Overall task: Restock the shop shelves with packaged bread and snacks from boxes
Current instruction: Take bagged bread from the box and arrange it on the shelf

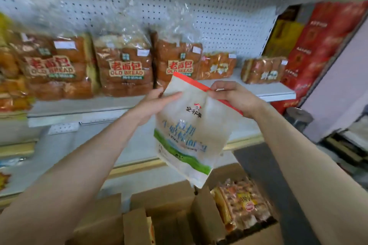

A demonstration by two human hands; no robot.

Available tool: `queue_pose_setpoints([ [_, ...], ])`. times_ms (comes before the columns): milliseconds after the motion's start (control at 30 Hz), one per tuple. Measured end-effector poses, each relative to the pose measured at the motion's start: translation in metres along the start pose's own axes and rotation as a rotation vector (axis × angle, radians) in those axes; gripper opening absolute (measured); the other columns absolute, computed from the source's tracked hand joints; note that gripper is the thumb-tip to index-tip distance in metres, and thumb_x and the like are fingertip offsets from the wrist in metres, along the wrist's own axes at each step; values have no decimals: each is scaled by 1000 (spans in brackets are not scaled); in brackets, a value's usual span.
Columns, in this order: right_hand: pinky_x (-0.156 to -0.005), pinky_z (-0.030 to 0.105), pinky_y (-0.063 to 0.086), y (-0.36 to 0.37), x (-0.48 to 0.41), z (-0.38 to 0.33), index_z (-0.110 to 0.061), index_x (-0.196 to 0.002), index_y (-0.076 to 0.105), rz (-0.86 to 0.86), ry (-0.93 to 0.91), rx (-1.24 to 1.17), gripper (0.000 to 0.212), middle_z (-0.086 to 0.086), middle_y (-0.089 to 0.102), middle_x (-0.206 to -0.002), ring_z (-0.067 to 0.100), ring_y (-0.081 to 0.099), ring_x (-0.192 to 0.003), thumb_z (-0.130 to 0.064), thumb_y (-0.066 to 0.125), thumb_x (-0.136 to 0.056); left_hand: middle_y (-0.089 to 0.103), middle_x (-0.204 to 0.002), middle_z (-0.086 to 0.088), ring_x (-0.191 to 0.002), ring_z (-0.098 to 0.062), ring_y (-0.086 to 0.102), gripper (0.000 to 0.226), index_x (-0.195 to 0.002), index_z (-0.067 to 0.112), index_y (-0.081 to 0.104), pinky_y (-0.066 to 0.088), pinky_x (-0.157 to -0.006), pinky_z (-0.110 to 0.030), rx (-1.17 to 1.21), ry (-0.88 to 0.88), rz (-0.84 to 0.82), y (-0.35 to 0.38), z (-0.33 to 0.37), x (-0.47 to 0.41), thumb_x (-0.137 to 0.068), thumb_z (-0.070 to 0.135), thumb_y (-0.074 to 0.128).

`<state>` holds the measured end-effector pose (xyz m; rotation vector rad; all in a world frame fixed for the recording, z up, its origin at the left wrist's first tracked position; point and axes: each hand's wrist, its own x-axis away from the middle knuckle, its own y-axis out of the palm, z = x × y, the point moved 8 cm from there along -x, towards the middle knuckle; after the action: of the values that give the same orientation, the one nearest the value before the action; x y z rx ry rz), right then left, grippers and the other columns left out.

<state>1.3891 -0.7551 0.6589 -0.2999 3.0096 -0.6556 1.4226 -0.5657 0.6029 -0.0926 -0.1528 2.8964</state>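
I hold a pale bread bag (191, 131) with a red top strip, blue lettering and a green band, hanging in front of the shelf. My left hand (155, 105) grips its upper left edge. My right hand (233, 97) pinches the red strip at the upper right. Behind it, the white shelf (278, 91) carries several "Old Bread" packs (125, 65) on the left and two smaller bread packs (262, 69) on the right. An open cardboard box (165, 215) stands below, and another at the lower right holds snack packs (243, 205).
A white pegboard (159, 6) backs the shelf. Red cartons (318, 45) are stacked at the right end. A lower shelf with a yellow edge (139, 167) runs beneath. Dark floor (268, 165) lies to the right of the boxes.
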Motion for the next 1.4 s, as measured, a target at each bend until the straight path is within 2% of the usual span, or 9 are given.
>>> queue_pose_setpoints([
  [133, -56, 18, 41, -28, 5, -56, -16, -74, 57, 29, -96, -33, 19, -7, 56, -65, 6, 52, -58, -11, 61, -92, 73, -107, 2, -99, -14, 69, 30, -111, 21, 68, 53, -90, -32, 42, 46, -49, -3, 55, 0, -85, 35, 68],
  [233, -51, 20, 41, -47, 11, -88, -16, -74, 58, 38, -130, -74, 18, -4, 59, -62, 6, 53, -50, -13, 62, -91, 74, -89, 7, -84, -11, 69, 9, -94, 22, 69, 54, -84, -32, 109, 150, 14, -1, 94, 0, -90, 28, 64],
  [400, -44, 17, 42, -83, 35, -119, -14, -76, 57, 113, -149, -62, 19, 1, 59, -63, 12, 52, -46, -20, 62, -93, 74, -79, 4, -70, -8, 69, 10, -95, 13, 66, 58, -67, -24, 198, 290, 51, 18, 147, 4, -96, 15, 57],
  [600, -58, 20, 46, -148, 71, -123, -22, -79, 66, 457, -267, 89, 18, -10, 67, -75, 7, 58, -63, -35, 78, -78, 72, -105, -2, -104, -21, 65, 18, -105, 14, 69, 47, -101, -47, 170, 386, 112, 55, 187, 8, -92, 25, 64],
  [700, -78, 35, 58, -174, 92, -92, -30, -119, 56, 504, -232, -68, 61, -7, 64, -115, 13, 68, -93, -44, 84, -68, 73, -101, -2, -100, -24, 68, 13, -100, 20, 69, 49, -98, -50, 209, 383, 126, 83, 205, 11, -91, 27, 63],
  [800, -85, 52, 56, -198, 116, -65, -34, -131, 44, 452, -250, -249, 81, -5, 66, -120, 21, 69, -100, -47, 86, -62, 72, -102, -4, -100, -26, 67, 16, -101, 18, 68, 50, -97, -50, 199, 423, 162, 121, 226, 19, -93, 30, 61],
  [1033, -91, 35, 52, -265, 182, -29, -27, -131, 51, 459, -384, -304, 76, -8, 68, -119, 12, 66, -109, -41, 85, -65, 69, -85, 6, -82, -12, 65, 12, -84, 24, 64, 50, -75, -25, 270, 487, 240, 223, 267, 41, -95, 28, 60],
  [1200, -63, 14, 52, -317, 211, -23, -23, -126, 57, 588, -426, -373, 54, -10, 72, -107, 3, 70, -90, -25, 79, -76, 70, -85, 7, -79, -8, 65, 9, -87, 25, 65, 52, -74, -24, 279, 508, 251, 274, 286, 44, -95, 27, 60],
  [1400, -63, 18, 53, -375, 219, -23, -22, -119, 61, 667, -477, -462, 44, -11, 74, -96, 6, 71, -85, -16, 78, -78, 74, -91, 6, -86, -16, 70, 10, -97, 26, 65, 57, -75, -33, 345, 472, 174, 321, 304, 33, -88, 24, 69],
])
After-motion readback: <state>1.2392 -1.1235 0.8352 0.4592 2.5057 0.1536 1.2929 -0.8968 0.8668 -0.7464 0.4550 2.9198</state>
